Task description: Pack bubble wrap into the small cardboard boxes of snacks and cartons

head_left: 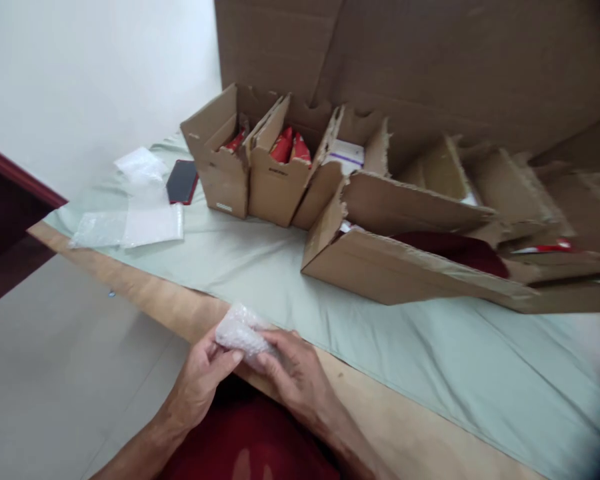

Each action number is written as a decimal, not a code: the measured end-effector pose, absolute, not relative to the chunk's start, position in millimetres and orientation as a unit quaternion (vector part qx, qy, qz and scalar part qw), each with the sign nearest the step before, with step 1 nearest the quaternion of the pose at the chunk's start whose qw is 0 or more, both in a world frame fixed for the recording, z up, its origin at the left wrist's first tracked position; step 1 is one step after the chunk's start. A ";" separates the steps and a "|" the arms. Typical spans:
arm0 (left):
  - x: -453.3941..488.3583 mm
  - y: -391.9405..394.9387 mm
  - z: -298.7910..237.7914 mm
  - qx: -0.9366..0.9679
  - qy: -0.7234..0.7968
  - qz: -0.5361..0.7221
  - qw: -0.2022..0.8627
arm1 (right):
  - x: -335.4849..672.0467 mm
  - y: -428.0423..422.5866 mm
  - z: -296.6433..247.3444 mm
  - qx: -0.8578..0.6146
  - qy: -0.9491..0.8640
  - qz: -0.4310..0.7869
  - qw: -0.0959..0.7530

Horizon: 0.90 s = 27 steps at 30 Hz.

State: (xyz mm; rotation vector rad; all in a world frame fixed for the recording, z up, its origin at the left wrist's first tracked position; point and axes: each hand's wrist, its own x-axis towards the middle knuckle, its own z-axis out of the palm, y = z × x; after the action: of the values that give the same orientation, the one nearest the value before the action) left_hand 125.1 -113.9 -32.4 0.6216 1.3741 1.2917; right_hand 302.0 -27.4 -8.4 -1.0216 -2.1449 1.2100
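A small bundle of bubble wrap [244,333] is held between my two hands, over the near edge of the table. My left hand [206,370] grips its left end, the thumb lying along the near side. On the other end, my right hand [295,370] has its thumb and fingers closed around the wrap. Whatever may be inside the bundle is hidden by the cloudy plastic. To the far left, more bubble wrap [100,229] and white sheets [150,223] lie on the pale green cloth [240,260].
A dark, red-edged flat device [182,181] rests beside the sheets. Cardboard bins [275,193] line the back; some hold red packets [283,145] and a white box [347,155]. A long cardboard tray [405,270] with dark red cloth [453,250] stands in front, right.
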 end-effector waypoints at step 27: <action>174.7 69.0 59.5 0.816 0.389 0.426 -0.044 | 442.6 119.8 178.8 -0.449 -0.842 -0.011 0.298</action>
State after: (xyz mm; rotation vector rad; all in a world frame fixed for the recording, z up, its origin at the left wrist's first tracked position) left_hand 174.7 69.0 59.5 2.6368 1.2564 1.3767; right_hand 442.6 119.8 178.8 -1.1921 -2.2384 -0.0286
